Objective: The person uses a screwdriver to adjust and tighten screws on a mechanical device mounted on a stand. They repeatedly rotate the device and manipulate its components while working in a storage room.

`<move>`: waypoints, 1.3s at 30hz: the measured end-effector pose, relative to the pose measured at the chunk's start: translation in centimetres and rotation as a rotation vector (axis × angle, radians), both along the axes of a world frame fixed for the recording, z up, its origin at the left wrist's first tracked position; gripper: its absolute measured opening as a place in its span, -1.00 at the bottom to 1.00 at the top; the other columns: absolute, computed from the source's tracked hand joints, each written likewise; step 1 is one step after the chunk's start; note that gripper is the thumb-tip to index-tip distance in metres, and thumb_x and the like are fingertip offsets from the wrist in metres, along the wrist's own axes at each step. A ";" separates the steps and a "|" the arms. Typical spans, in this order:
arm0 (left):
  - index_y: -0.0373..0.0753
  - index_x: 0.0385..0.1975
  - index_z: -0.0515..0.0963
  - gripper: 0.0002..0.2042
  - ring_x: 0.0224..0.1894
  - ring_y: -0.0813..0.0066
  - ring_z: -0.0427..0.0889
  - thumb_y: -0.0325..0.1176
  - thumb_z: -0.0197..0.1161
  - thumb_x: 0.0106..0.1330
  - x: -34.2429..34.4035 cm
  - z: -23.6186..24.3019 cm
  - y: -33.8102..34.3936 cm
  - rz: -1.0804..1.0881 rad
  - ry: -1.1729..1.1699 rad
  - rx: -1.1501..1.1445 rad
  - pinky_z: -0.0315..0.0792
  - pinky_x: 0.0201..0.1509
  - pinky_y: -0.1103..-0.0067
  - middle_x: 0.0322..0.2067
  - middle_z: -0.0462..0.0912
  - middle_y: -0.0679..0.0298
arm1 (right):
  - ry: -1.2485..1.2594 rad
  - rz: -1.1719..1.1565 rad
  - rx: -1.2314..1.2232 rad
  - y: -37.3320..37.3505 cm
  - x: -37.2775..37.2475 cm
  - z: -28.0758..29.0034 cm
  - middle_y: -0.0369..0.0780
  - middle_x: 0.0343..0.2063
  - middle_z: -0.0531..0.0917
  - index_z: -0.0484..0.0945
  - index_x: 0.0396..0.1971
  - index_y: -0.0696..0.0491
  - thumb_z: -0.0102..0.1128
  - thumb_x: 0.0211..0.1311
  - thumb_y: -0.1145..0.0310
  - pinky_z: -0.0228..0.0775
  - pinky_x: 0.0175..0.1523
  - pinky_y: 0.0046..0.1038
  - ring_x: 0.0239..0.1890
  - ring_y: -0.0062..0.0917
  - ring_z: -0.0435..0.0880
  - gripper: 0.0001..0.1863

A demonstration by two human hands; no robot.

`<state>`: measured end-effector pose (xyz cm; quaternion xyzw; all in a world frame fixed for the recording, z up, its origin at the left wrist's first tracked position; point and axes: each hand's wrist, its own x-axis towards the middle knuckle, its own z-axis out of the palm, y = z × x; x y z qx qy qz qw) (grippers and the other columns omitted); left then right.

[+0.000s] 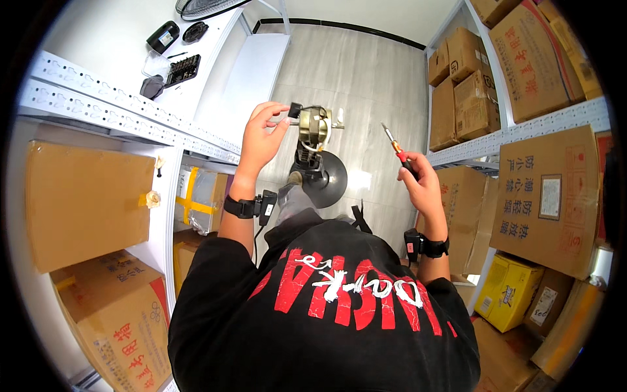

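Note:
An electric fan's bare motor, brassy metal with white wires, sits on top of a black stand. Below it the stand's round black base rests on the floor. My left hand is at the motor's left side, thumb and fingers closing on a small black part beside the shaft. Whether that part is loose or fixed to the motor I cannot tell. Off to the right, my right hand grips a screwdriver with a red and black handle. Its tip points up and left, apart from the motor.
On the white shelf at upper left lie a bit set, a black housing and a fan grille. Shelves of cardboard boxes line the right side. More boxes stand at left, and a yellow box sits lower right.

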<state>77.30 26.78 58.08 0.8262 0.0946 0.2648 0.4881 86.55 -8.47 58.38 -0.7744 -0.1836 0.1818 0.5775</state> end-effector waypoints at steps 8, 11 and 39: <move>-0.21 0.11 0.45 -0.39 0.00 0.21 0.46 -0.23 0.49 0.03 -0.7 -0.6 -7.6 0.166 0.192 0.139 0.44 0.00 0.38 -0.03 0.41 0.12 | 0.076 0.070 0.099 -3.0 -1.8 -1.5 -0.28 -0.46 0.62 0.46 -0.04 0.12 0.16 0.26 0.50 0.36 -0.25 -0.60 -0.39 -0.69 0.54 -0.73; -0.29 0.21 0.27 -0.16 0.09 -0.07 0.30 -0.14 0.55 -0.07 1.0 -1.3 -10.1 0.257 0.177 0.435 0.27 0.19 0.20 0.01 0.30 -0.05 | 0.079 0.053 0.116 -2.9 -1.9 -2.2 -0.27 -0.46 0.63 0.47 -0.05 0.11 0.17 0.25 0.48 0.39 -0.26 -0.57 -0.39 -0.65 0.59 -0.73; -0.28 -0.02 0.54 -0.53 0.07 0.11 0.52 -0.37 0.44 0.02 0.7 -0.8 -3.4 -0.141 0.110 0.429 0.37 0.19 0.36 0.02 0.54 0.10 | 0.023 0.252 -0.043 1.7 -1.6 -3.8 -0.14 -0.37 0.66 0.52 -0.10 0.06 0.24 0.16 0.36 0.45 -0.19 -0.36 -0.34 -0.35 0.63 -0.70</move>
